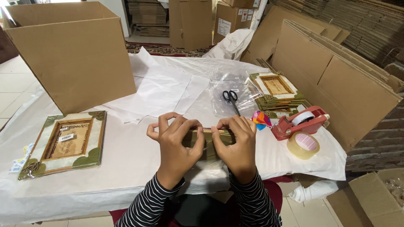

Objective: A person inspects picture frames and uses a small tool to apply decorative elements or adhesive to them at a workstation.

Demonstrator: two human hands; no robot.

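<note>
Both hands were on one frame point(209, 141) stood on edge at the near side of the table point(126, 168), straight in front of the person. Left hand point(174, 143) clamped its left end, thumb and fingers curled over the top edge, forefinger raised in a loop. Right hand point(237, 145) clamped the right end the same way, fingers over the top. Frame looked wrapped in clear film; only the green-gold top strip showed between the hands. Second frame point(65, 143) lay flat well to the left. Scissors point(231, 99) sat on a plastic bag point(219, 84) behind the hands. Stack of frames point(277, 93) at far right, red tape dispenser point(299, 122) and loose tape roll point(303, 145) just right of the right hand. Open carton point(71, 54) at back left.
</note>
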